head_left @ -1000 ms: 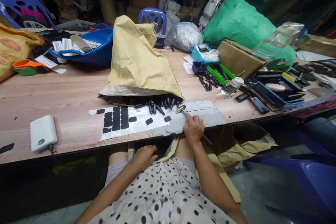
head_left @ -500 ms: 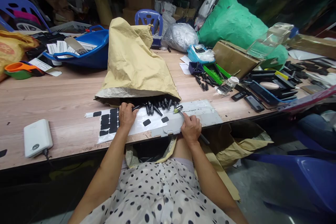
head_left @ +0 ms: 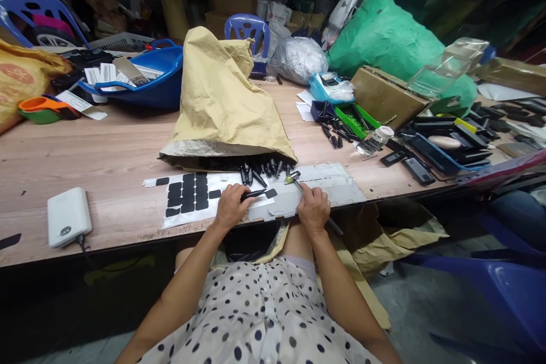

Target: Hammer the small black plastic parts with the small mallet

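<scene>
My left hand (head_left: 231, 206) is closed around one end of a slim black pen-shaped piece (head_left: 256, 194), low over the white sheet (head_left: 209, 215) near the table's front edge. My right hand (head_left: 314, 209) grips a small hammer (head_left: 293, 177) with a yellowish-green and metal head; its dark handle sticks out below the fist. The head lies over a grey board (head_left: 336, 182). More black pieces (head_left: 246, 175) spill from the mouth of a tan paper sack (head_left: 226, 108). Rounded black patches (head_left: 187, 193) sit in rows on the white sheet.
A white power bank (head_left: 69, 217) with a cable lies at left, a blue basin (head_left: 149, 85) behind it. To the right are a green tray (head_left: 356, 119), a clear bottle (head_left: 374, 141) and a cardboard box (head_left: 388, 94). Under the table edge is an open sack (head_left: 277, 242).
My left hand has moved right from the sack's mouth, bringing a black pen-shaped piece toward the hammer head. My right hand keeps its grip on the hammer. The view has shifted slightly.
</scene>
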The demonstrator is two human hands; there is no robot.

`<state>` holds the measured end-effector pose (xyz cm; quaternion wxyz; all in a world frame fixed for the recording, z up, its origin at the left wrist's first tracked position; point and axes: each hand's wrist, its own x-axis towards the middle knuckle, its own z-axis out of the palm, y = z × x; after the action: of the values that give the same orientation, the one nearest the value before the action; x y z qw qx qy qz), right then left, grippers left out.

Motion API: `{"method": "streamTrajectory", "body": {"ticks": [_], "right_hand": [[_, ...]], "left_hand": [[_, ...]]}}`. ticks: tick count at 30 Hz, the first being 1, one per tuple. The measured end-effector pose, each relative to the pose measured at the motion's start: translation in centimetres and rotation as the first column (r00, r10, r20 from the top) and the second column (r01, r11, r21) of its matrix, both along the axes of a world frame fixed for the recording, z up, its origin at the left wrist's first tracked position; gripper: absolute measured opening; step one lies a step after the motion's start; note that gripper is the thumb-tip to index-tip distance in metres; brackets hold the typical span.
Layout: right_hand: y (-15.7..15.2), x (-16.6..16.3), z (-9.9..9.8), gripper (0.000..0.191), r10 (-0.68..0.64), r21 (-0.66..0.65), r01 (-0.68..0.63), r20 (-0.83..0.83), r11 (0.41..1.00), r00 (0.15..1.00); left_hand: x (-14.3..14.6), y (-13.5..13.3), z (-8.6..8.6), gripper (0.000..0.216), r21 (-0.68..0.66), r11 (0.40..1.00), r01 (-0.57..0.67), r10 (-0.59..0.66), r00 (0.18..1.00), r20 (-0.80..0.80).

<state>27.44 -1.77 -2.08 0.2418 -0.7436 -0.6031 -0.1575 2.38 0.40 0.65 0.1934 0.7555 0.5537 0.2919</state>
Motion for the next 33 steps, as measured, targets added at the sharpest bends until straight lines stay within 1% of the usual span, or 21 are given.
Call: {"method": "streamTrajectory", "body": {"ticks": [2,5,7,8,10,12,14,17,20,22,25,29,33], "right_hand": [[0.0,0.3,0.1,0.035,0.005,-0.011,-0.005,-0.040,1.000,0.999],[-0.2,0.4,0.6,0.037,0.024,0.002,-0.024,-0.148,1.000,0.989],[-0.8,0.0,1.2,0.038,0.079,0.051,-0.069,-0.242,0.996,0.967],[-1.3,-0.4,1.6,0.038,0.129,0.082,-0.110,-0.291,0.991,0.948],[-2.2,-1.6,2.4,0.038,0.256,0.132,-0.222,-0.395,0.966,0.882],[-3.1,-3.1,2.9,0.036,0.366,0.152,-0.335,-0.487,0.930,0.793],[-3.7,-4.5,3.2,0.036,0.427,0.136,-0.428,-0.554,0.893,0.715],[-4.1,-5.8,3.3,0.037,0.470,0.117,-0.507,-0.594,0.854,0.653],[-4.2,-6.5,3.4,0.038,0.503,0.141,-0.525,-0.568,0.839,0.651],[-4.3,-6.8,3.4,0.039,0.520,0.152,-0.529,-0.534,0.835,0.667],[-4.5,-7.2,3.1,0.040,0.531,0.130,-0.543,-0.485,0.829,0.695],[-4.6,-7.1,3.0,0.040,0.506,0.097,-0.525,-0.463,0.845,0.728],[-4.5,-6.6,3.3,0.043,0.494,0.131,-0.497,-0.479,0.857,0.725]], "left_hand": [[0.5,0.4,-0.7,0.007,-0.018,1.000,0.017,-0.017,1.000,0.000],[0.3,0.7,-1.2,0.007,-0.041,0.998,0.038,-0.037,0.999,0.027],[0.0,0.8,-1.3,0.009,-0.065,0.997,0.047,-0.044,0.998,0.049],[-0.1,0.8,-1.2,0.010,-0.081,0.996,0.049,-0.045,0.997,0.055],[-0.1,0.7,-1.0,0.012,-0.108,0.993,0.046,-0.039,0.997,0.068],[0.0,0.7,-0.9,0.013,-0.127,0.991,0.036,-0.025,0.996,0.084],[0.2,0.6,-0.8,0.013,-0.140,0.990,0.018,-0.004,0.995,0.099],[0.6,0.6,-0.7,0.013,-0.166,0.986,-0.023,0.042,0.994,0.106],[1.0,0.6,-0.6,0.012,-0.195,0.978,-0.071,0.091,0.991,0.095],[1.2,0.7,-0.5,0.012,-0.206,0.975,-0.087,0.107,0.990,0.087],[1.4,0.7,-0.3,0.012,-0.219,0.971,-0.099,0.119,0.990,0.079],[1.5,0.6,-0.1,0.012,-0.220,0.970,-0.105,0.124,0.989,0.076],[1.5,0.5,0.0,0.011,-0.206,0.973,-0.107,0.124,0.989,0.075]]}}
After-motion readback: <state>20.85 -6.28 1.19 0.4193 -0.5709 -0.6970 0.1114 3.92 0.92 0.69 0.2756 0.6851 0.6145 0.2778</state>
